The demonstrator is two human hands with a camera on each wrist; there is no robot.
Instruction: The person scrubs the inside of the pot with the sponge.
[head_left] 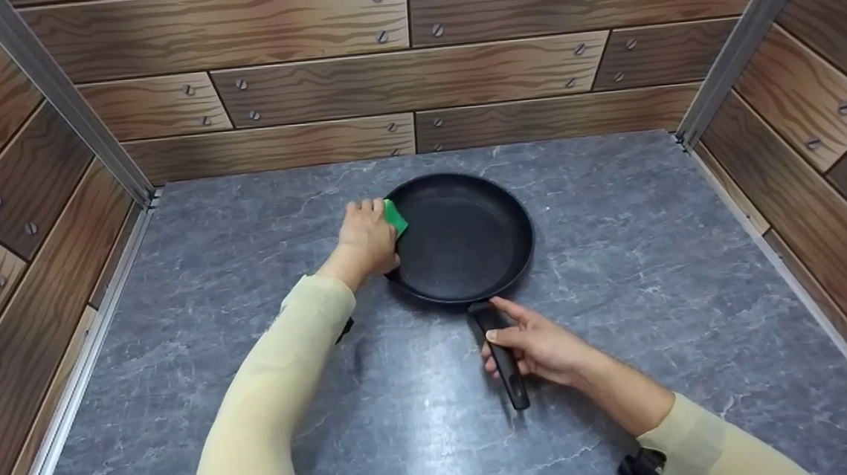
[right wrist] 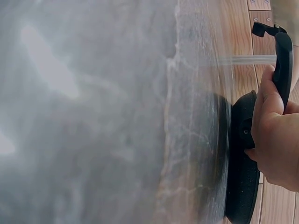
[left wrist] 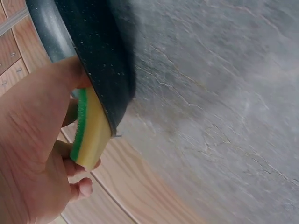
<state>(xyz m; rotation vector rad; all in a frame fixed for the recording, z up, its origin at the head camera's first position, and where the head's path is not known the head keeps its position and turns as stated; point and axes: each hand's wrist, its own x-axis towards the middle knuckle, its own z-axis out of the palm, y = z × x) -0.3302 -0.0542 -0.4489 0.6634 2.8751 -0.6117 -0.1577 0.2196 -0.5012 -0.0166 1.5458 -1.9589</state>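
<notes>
A black frying pan (head_left: 460, 235) sits on the grey marbled table, its handle (head_left: 509, 373) pointing toward me. My right hand (head_left: 539, 345) grips that handle near the pan, thumb on top and fingers underneath. At the pan's left rim, my left hand (head_left: 368, 238) holds a sponge (head_left: 394, 219) with a green scouring side. The left wrist view shows the sponge's yellow foam (left wrist: 96, 135) against the rim, the fingers bent around it. From the right wrist view, the right hand (right wrist: 278, 140) is seen from the side, with the pan (right wrist: 243, 177) beyond it.
Wood-patterned panels (head_left: 413, 82) stand at the back and both sides of the table (head_left: 656, 266). Grey metal posts (head_left: 745, 43) rise at the back corners. Black wrist straps (head_left: 642, 468) show by the pale sleeves (head_left: 257, 413).
</notes>
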